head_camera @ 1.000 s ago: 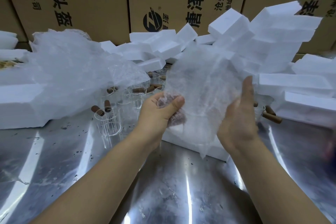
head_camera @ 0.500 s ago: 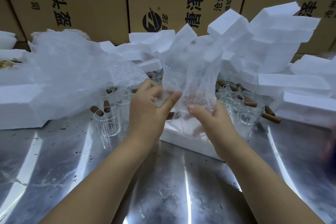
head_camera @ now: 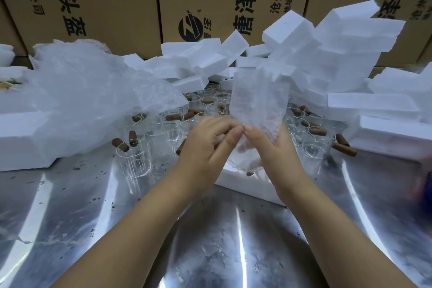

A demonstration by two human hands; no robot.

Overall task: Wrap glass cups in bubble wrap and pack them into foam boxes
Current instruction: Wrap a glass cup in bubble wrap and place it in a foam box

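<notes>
A sheet of bubble wrap (head_camera: pixel 258 98) stands upright as a narrow roll above my hands, folded round a cup that I can barely make out through it. My left hand (head_camera: pixel 205 147) grips the lower part of the roll from the left. My right hand (head_camera: pixel 273 149) holds it from the right, thumb touching my left fingers. A brown handle tip (head_camera: pixel 249 173) pokes out below. Right under my hands lies a white foam box (head_camera: pixel 247 182). Several bare glass cups (head_camera: pixel 136 159) with brown handles stand behind and to both sides.
A heap of loose bubble wrap (head_camera: pixel 88 100) lies at the left over foam pieces (head_camera: pixel 21 138). More foam boxes (head_camera: pixel 339 54) are piled at the back and right. Cardboard cartons (head_camera: pixel 98 0) form the back wall. The steel table (head_camera: pixel 210 241) is speckled with debris.
The wide, spread sheet has been folded inward into a narrow upright roll. My right hand moved left and closed in until it met my left hand.
</notes>
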